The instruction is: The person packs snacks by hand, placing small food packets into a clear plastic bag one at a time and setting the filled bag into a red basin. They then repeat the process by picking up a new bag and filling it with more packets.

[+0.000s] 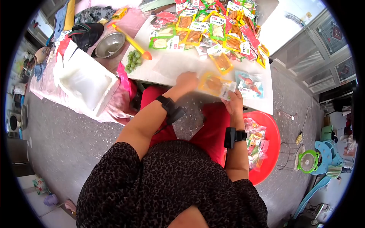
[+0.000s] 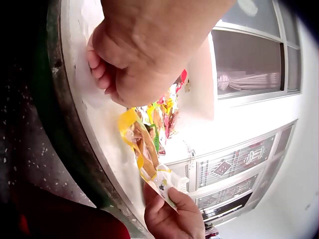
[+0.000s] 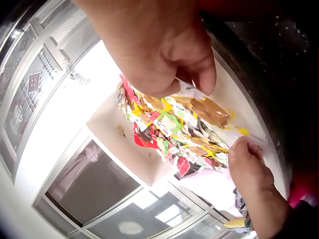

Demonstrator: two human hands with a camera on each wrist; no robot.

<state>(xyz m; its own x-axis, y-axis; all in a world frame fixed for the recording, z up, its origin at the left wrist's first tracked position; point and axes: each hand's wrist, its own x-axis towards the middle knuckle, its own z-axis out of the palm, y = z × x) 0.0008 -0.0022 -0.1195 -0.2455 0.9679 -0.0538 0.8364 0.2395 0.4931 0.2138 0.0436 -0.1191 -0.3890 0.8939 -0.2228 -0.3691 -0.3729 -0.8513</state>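
Observation:
In the head view my right hand (image 1: pixel 234 102) pinches the white-labelled end of a yellow-edged snack packet (image 1: pixel 213 84) between thumb and fingers. Brown food shows through its clear window, seen again in the right wrist view on the packet (image 3: pixel 212 110). My left hand (image 1: pixel 187 81) is at the packet's other end, low over the table, its fingers (image 2: pixel 103 79) curled in toward the palm. Nothing shows inside that curl. Just right of the held packet lies a light-blue packet (image 1: pixel 249 84) with reddish food. Another yellow packet (image 1: pixel 221 62) lies beyond it on the white table (image 1: pixel 167 68).
A heap of colourful snack packets (image 1: pixel 213 26) covers the table's far side. Green grapes (image 1: pixel 134 60) and a yellow-orange stick (image 1: pixel 133 42) lie left. Beside them are a steel bowl (image 1: pixel 110 45) and a white foam box (image 1: pixel 85 78). A red tub (image 1: pixel 272 140) of packets stands right.

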